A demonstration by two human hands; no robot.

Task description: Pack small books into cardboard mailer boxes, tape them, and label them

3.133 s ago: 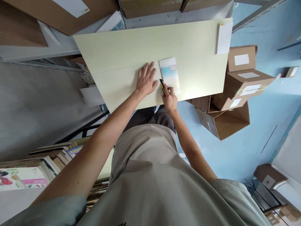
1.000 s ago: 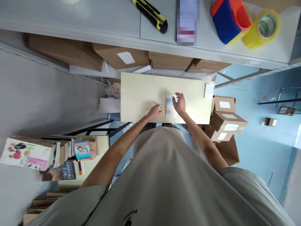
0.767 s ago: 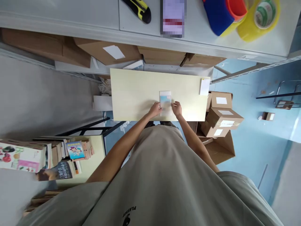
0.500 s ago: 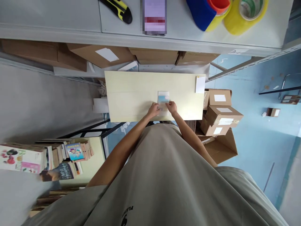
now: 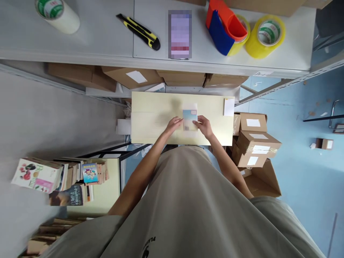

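booklet (image 5: 190,120), pale blue, lies between the hands in my remote head view; the right hand (image 5: 203,125) pinches its right edge, the left hand (image 5: 173,124) is at its left, gripping or not i cannot tell. below is a cream table (image 5: 150,102); beyond, a grey shelf (image 5: 102,43) bears a cutter (image 5: 141,33); boxes (image 5: 254,122) stand at right.

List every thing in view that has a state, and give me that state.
Left hand: at the item's left edge, grip unclear
Right hand: pinching the item's right edge
Pale blue item: held, patterned side up
Utility knife: lying flat
Tape dispenser: fitted with yellow tape
Loose yellow tape roll: on end
Labelled boxes: stacked
Large floor box: open
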